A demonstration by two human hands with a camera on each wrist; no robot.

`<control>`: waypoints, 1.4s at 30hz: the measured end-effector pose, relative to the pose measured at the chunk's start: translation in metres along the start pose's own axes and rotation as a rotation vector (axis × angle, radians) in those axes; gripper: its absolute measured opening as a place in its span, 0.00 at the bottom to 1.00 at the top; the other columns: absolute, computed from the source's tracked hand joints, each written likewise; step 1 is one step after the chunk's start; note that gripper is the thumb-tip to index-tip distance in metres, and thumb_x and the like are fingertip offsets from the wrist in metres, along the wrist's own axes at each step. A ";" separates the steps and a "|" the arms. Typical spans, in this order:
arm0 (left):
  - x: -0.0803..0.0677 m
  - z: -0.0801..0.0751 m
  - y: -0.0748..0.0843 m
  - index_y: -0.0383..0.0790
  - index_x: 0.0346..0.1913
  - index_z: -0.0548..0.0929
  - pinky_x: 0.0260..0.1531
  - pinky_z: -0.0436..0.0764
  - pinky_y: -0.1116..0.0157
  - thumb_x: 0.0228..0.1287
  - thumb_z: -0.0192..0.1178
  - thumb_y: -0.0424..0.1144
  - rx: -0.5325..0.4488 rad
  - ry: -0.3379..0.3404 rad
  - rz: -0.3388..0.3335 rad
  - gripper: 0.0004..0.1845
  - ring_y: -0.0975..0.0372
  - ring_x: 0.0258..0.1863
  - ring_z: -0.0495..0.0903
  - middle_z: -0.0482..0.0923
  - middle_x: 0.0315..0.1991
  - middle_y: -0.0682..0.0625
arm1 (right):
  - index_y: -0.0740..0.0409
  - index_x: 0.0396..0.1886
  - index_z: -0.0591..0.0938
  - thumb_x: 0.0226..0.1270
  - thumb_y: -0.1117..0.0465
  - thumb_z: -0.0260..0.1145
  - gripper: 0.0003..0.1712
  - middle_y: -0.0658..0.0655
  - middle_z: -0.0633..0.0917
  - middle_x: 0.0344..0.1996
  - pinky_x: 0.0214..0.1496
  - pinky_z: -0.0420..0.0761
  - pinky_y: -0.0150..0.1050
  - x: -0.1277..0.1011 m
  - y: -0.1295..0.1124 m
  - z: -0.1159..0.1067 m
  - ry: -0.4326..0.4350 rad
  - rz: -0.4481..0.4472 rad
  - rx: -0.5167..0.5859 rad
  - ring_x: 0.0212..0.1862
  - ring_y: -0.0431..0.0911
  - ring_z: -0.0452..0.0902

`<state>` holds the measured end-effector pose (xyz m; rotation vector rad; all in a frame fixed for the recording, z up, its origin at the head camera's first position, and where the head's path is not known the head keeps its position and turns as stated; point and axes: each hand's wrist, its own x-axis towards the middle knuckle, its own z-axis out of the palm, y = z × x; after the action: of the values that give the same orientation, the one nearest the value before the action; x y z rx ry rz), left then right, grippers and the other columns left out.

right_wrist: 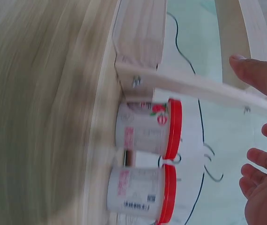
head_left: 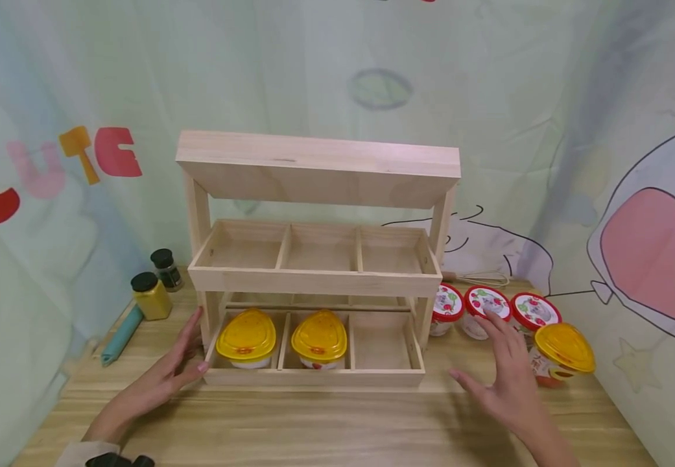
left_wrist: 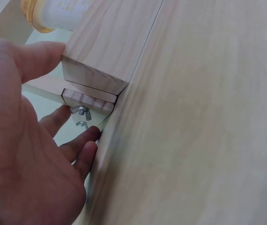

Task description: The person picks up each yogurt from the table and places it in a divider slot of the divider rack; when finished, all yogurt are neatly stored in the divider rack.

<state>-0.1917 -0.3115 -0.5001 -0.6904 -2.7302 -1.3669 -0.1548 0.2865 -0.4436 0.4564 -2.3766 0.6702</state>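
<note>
A two-tier wooden rack stands on the table. Its lower tray holds two tubs with yellow lids, one in the left compartment and one in the middle compartment. My left hand is at the rack's left side, its thumb at the lower tray's front corner and its fingers extended near a wing nut. To the right of the rack, my right hand hovers with spread fingers, holding nothing. Near it are several red-lidded tubs and another yellow-lidded tub.
At the left stand a yellow jar with a black lid and a small dark-capped shaker. A teal tube lies before them. Behind the red-lidded tubs lies a whisk. Printed curtains hang around the table.
</note>
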 end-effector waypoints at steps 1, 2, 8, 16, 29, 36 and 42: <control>0.000 0.000 0.000 0.58 0.89 0.32 0.61 0.66 0.83 0.79 0.61 0.36 -0.006 0.002 0.004 0.54 0.88 0.68 0.60 0.46 0.86 0.27 | 0.59 0.79 0.71 0.38 0.60 0.91 0.64 0.67 0.71 0.78 0.79 0.64 0.70 -0.001 0.002 -0.002 0.003 0.017 -0.007 0.75 0.69 0.63; 0.000 0.000 0.000 0.57 0.89 0.32 0.61 0.66 0.83 0.79 0.61 0.36 -0.008 0.004 0.007 0.54 0.90 0.68 0.59 0.47 0.86 0.27 | 0.60 0.79 0.71 0.39 0.60 0.91 0.64 0.68 0.70 0.78 0.75 0.64 0.76 -0.001 0.003 -0.004 0.002 0.032 -0.013 0.75 0.70 0.62; -0.002 -0.001 -0.001 0.58 0.89 0.32 0.61 0.65 0.84 0.79 0.61 0.37 -0.006 0.006 -0.002 0.54 0.89 0.68 0.58 0.48 0.86 0.27 | 0.63 0.78 0.70 0.39 0.62 0.91 0.63 0.73 0.69 0.78 0.74 0.63 0.78 -0.004 0.015 -0.013 0.024 0.062 -0.031 0.75 0.72 0.62; -0.002 0.000 0.000 0.57 0.89 0.32 0.61 0.66 0.83 0.79 0.61 0.36 -0.006 0.011 0.006 0.54 0.91 0.67 0.58 0.50 0.85 0.26 | 0.64 0.78 0.71 0.37 0.65 0.91 0.63 0.76 0.72 0.74 0.82 0.59 0.70 -0.004 0.035 -0.024 0.066 0.071 -0.020 0.73 0.73 0.64; -0.001 0.001 0.000 0.57 0.89 0.31 0.59 0.70 0.80 0.79 0.60 0.36 0.008 0.005 0.008 0.54 0.90 0.66 0.59 0.53 0.83 0.25 | 0.66 0.79 0.68 0.39 0.65 0.90 0.64 0.80 0.72 0.72 0.77 0.58 0.78 -0.012 0.063 -0.041 0.096 0.150 -0.045 0.70 0.78 0.64; 0.000 0.001 -0.001 0.56 0.89 0.31 0.60 0.69 0.81 0.79 0.60 0.35 -0.006 0.003 0.019 0.54 0.91 0.66 0.58 0.50 0.84 0.25 | 0.67 0.79 0.67 0.49 0.60 0.87 0.59 0.81 0.67 0.75 0.78 0.56 0.79 -0.013 0.069 -0.049 0.047 0.277 -0.113 0.73 0.78 0.60; 0.000 0.001 0.000 0.56 0.89 0.31 0.60 0.68 0.81 0.79 0.60 0.35 -0.007 0.005 0.020 0.54 0.91 0.67 0.58 0.49 0.84 0.25 | 0.70 0.77 0.67 0.52 0.57 0.86 0.56 0.81 0.68 0.74 0.78 0.56 0.77 -0.016 0.080 -0.048 0.046 0.313 -0.144 0.73 0.77 0.59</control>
<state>-0.1912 -0.3112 -0.5012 -0.7125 -2.7085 -1.3729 -0.1575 0.3804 -0.4494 0.0057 -2.4543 0.6311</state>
